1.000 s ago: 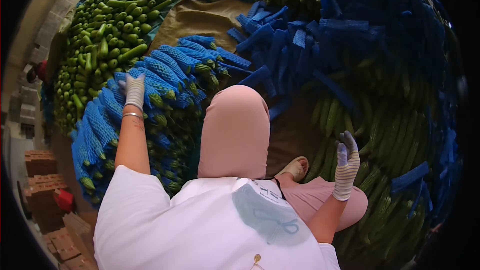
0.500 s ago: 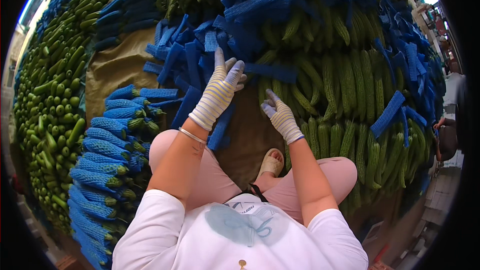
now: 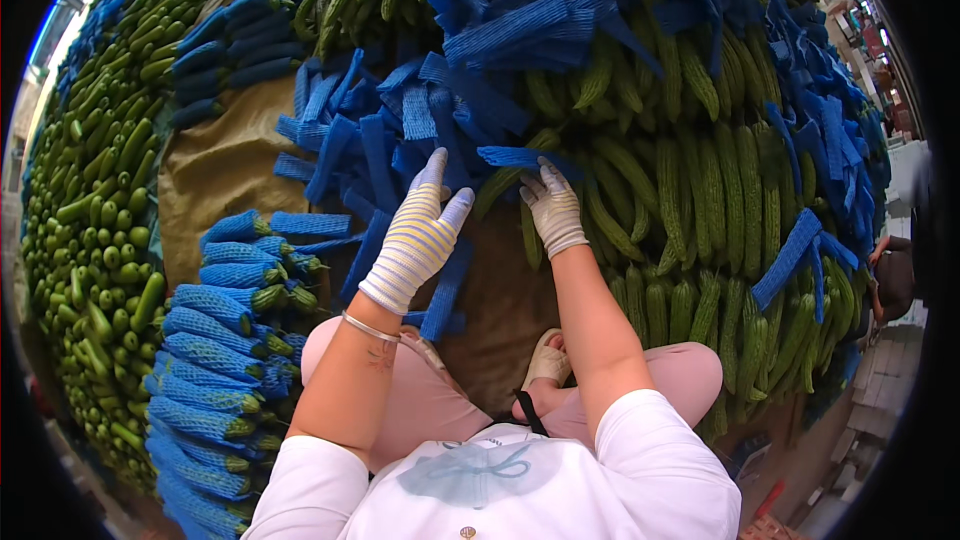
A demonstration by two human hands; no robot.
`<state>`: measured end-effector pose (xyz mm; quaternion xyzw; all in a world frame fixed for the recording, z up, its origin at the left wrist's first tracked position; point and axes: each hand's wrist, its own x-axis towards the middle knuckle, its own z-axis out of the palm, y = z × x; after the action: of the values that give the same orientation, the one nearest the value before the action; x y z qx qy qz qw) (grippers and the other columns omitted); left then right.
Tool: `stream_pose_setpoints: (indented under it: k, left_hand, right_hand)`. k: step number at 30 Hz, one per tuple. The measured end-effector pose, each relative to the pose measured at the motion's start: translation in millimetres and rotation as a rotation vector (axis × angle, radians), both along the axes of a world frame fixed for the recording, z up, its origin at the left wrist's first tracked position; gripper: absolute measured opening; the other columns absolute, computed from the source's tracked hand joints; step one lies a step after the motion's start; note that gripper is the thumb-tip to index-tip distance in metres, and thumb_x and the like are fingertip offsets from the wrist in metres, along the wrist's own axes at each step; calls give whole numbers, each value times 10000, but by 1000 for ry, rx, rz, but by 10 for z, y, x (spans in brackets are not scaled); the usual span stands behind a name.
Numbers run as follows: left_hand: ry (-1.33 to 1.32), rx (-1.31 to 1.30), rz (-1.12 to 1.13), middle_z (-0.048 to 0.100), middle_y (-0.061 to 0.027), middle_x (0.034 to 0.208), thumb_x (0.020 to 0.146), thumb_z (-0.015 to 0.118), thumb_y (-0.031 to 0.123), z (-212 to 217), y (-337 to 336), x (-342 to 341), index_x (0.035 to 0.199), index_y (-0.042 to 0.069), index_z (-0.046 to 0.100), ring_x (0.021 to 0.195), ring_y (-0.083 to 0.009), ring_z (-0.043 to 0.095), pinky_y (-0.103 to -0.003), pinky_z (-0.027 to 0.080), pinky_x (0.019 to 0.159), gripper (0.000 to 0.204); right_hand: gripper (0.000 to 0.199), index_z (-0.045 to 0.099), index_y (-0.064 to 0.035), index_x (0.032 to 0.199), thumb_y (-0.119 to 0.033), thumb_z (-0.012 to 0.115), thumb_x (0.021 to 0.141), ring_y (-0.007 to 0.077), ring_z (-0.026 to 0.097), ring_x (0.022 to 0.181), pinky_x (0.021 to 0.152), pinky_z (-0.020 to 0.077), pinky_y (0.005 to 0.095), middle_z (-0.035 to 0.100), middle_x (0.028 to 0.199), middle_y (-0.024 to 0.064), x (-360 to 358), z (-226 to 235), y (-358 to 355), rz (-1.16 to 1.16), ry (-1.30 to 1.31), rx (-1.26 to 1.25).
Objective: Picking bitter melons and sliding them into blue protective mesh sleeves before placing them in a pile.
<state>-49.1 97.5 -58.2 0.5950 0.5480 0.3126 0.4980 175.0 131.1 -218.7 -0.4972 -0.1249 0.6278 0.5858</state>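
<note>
My left hand (image 3: 425,230), in a striped knit glove, is open with its fingers stretched toward a heap of blue foam-net sleeves (image 3: 375,155). It holds nothing. My right hand (image 3: 552,205), gloved the same way, has its fingers extended, and the fingertips touch a loose blue net sleeve (image 3: 505,155) lying by the gourds. The thumb stands apart from the fingers. Long ridged green gourds (image 3: 725,195), which look like bitter gourds, lie in rows to the right of that hand. At my left, netted gourds (image 3: 210,350) are stacked in blue sleeves, their green ends showing.
A large pile of smooth green vegetables (image 3: 100,220) covers the far left. Brown sheeting (image 3: 215,160) lies between it and the sleeves. More blue sleeves (image 3: 560,25) rest on gourds at the back. My crossed legs and a sandalled foot (image 3: 545,365) are close in front.
My right hand has moved forward to the loose sleeve, whose right end now bends. My left hand remains open by the heap, its fingers now closer together. The view has shifted slightly.
</note>
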Motion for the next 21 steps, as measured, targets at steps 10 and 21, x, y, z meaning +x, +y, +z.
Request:
stream_pose_setpoints:
  k: [10,21]
  left_hand:
    - [-662,-172,56,581,-19,946,904,567,184,63,-165,359,1245,42,482,739,-69,546,-190,449,646,380]
    - [-643,-193,-347,575,27,805,867,634,135,76,-654,657,1016,66,581,692,-36,484,-176,400,634,173]
  right_hand:
    - [358,518,-52,1209,-223,584,901,197,609,933,841,481,339,618,1047,87,-247,1126,-1066,119,341,327]
    - [547,490,-2,1272,-356,618,875,120,584,947,848,470,281,610,1055,43,-17,1616,-1691,303,-149,305]
